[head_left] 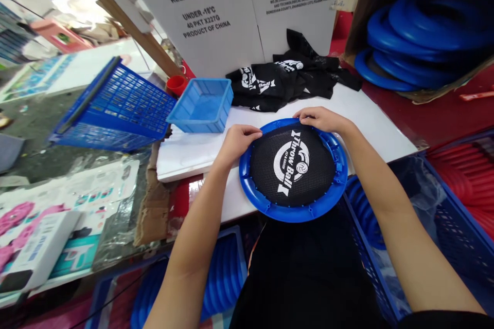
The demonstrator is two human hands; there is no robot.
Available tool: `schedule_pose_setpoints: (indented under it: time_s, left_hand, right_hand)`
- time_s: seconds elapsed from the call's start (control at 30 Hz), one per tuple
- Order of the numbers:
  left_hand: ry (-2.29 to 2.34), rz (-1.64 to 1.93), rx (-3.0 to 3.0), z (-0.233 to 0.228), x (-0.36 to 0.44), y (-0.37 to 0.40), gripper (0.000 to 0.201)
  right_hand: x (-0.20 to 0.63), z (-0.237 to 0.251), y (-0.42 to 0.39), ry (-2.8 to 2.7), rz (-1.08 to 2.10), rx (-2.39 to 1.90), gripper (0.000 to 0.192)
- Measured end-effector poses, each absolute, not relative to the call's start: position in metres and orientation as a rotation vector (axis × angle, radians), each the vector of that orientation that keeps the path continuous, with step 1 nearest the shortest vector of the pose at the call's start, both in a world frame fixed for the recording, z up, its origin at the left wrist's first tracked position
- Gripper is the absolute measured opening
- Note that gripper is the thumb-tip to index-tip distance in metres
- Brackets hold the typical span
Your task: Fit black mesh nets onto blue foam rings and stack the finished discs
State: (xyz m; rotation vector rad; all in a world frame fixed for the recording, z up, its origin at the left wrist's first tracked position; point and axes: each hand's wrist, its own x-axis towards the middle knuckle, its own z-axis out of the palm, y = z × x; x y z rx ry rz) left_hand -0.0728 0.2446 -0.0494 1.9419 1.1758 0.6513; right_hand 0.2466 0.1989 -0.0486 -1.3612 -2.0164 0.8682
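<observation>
- Nearest, blue rings (226, 272) stand stacked in a bin below the counter (370, 123)
- On the counter's near edge lies the blue ring (293, 213) with the black mesh (293, 167) across it
- Left hand (236, 143) pinches the mesh at the left rim; right hand (322, 119) presses it at the far rim
- Step, as I judge it: seating mesh onto rim pegs; next calls for working round the edge
- Beyond, spare mesh pieces (285, 79), a blue tray (201, 104)

2 hands (239, 141), 1 blue ring (293, 211) (netted), 1 tray (200, 105), 1 basket (111, 108), 1 red cup (176, 84)
</observation>
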Motion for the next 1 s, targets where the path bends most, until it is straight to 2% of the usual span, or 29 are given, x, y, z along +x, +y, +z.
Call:
schedule_pose_setpoints:
  time_s: [0.53,1.0]
  left_hand:
    - [1.229,0.791,1.957,-0.0557,-0.0683,0.2387,0.009]
    - [1.198,0.716,2.085,-0.0547,-0.0703,0.2413,0.016]
  right_hand:
    - [0.2561,-0.0539,0.2074,-2.073,0.984,-1.313,0.027]
    - [0.2462,-0.0463,0.1984,-2.002,0.807,-1.414,0.016]
